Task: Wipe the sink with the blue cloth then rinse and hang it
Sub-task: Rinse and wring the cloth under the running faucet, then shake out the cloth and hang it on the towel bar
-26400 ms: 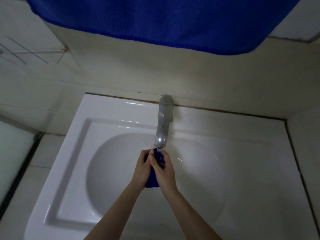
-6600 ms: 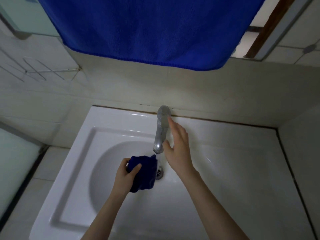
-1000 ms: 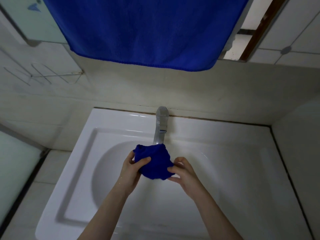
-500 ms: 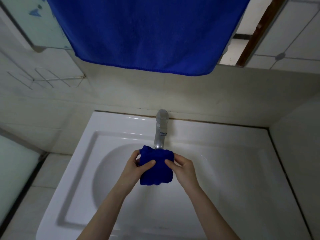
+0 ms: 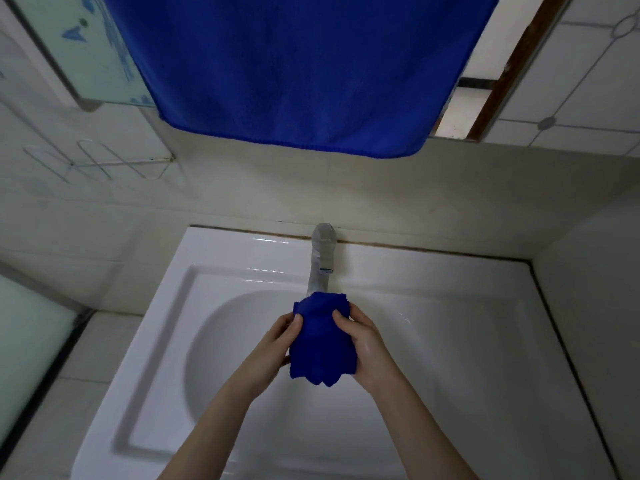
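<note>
Blue cloth (image 5: 320,341) is held bunched over the sink (image 5: 450,306) bowl, right at the faucet (image 5: 322,261) spout; the spout tip is hidden behind the cloth's top edge. Left grip (image 5: 273,344) is closed on the cloth's left side, thumb pressed on the front and fingers curled round it. Right grip (image 5: 363,344) is closed on the right side, thumb likewise on the front. The cloth's lower end is left hanging free between the wrists. A larger blue towel (image 5: 294,64) is hung on the wall above the sink, partly covering a mirror (image 5: 97,46). A wire rack (image 5: 97,164) is fixed to the tiles at left.
</note>
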